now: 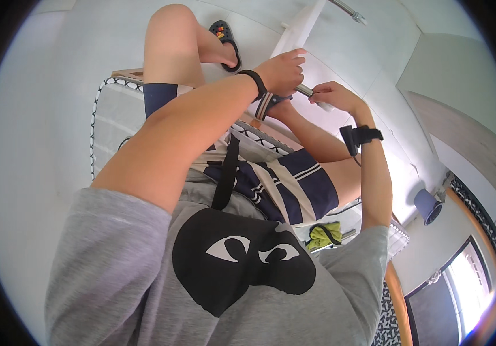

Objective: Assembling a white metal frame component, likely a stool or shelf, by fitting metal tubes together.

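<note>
A short stretch of silver metal tube [304,90] shows between my two hands, above the floor and beyond my knees. My left hand [282,73] is closed in a fist round one end of it. The fingers of my right hand [338,98] pinch the other end, with a whitish piece [324,106] just under them. My palms hide most of the tube, so its full length and kind cannot be made out. A black band sits on my left wrist, and a black strapped device [356,137] on my right.
A long white panel [297,32] stands beyond my left hand. Another metal rod [349,10] lies at the top edge. I sit on a grey, patterned-edge mattress [109,115]. Beside my right hip lies a yellow-green cloth [324,235]. A blue-grey bin [428,206] is at the right.
</note>
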### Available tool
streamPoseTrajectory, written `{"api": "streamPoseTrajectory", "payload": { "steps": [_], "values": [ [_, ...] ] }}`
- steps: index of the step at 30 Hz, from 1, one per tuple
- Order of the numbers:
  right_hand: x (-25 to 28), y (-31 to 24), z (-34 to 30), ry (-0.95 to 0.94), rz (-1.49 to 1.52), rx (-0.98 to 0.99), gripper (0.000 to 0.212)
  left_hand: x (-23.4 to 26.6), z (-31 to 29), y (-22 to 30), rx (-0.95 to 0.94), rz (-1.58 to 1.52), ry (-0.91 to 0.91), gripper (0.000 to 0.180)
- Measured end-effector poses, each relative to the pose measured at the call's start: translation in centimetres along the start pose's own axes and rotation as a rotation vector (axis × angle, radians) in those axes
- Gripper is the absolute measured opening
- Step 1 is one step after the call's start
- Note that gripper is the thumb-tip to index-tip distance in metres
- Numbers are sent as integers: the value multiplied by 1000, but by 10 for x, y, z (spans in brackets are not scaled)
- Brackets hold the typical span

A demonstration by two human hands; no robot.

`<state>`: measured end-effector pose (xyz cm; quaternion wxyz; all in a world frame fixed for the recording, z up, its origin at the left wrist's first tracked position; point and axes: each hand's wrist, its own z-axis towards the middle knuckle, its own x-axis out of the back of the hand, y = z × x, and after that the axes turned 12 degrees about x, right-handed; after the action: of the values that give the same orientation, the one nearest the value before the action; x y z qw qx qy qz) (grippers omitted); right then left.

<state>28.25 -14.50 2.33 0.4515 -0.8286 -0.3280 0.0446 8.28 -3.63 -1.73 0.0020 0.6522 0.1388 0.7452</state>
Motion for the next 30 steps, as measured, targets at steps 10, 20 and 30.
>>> {"api": "streamPoseTrajectory", "payload": {
  "steps": [10,20,30],
  "values": [
    [-77,-1,-11,759,-783,284,10,1,0,-11,-29,-31,38,30],
    [-7,14,7,61,532,-99,22,0,-3,-6,-16,11,22,26],
    [-12,22,0,60,786,-59,13,-1,-1,1,22,38,-47,27]
  ]
}}
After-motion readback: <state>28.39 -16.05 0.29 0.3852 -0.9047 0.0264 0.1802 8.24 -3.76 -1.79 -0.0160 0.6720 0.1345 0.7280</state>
